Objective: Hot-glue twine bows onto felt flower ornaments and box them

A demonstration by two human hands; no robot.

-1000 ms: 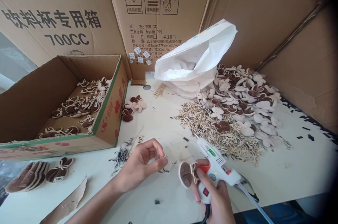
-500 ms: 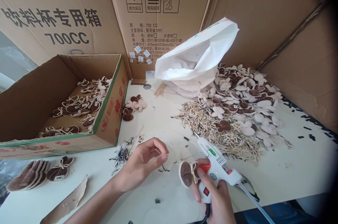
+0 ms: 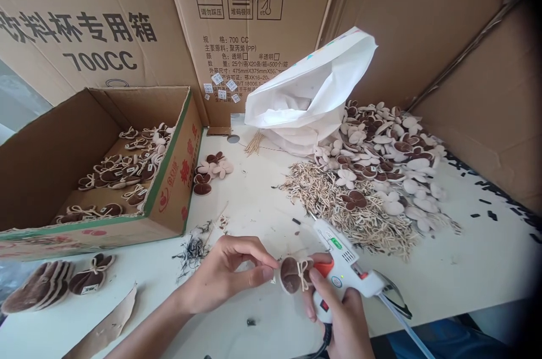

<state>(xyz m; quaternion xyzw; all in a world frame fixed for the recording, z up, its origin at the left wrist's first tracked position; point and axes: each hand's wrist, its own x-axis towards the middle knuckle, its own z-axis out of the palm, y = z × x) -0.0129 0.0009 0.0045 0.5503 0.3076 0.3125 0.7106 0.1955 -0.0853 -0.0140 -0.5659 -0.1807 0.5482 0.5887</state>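
My right hand (image 3: 339, 308) is wrapped round the handle of a white hot glue gun (image 3: 339, 243) with an orange trigger. The same hand's thumb and fingers pinch a small brown fabric bow piece (image 3: 291, 275), pale-edged and tied with a cream cord. At that piece's left edge is my left hand (image 3: 237, 271), its thumb and forefinger nearly closed on a tiny white label (image 3: 273, 279), partly hidden by the thumb. The gun's nozzle points away, toward a heap of cream cord bows (image 3: 351, 212).
A cardboard box (image 3: 169, 178) at left holds several finished brown pieces. Stacked brown pieces (image 3: 38, 285) and a labelled one (image 3: 92, 275) lie front left. Behind stand a white bag (image 3: 305, 105) and a heap of petal-shaped fabric pieces (image 3: 389, 150). Dark thread scraps (image 3: 195, 249) lie midway.
My left hand has moved right and slightly down, bringing its fingertips up to the brown bow piece. My right hand, still holding the glue gun and that piece, has shifted slightly left.
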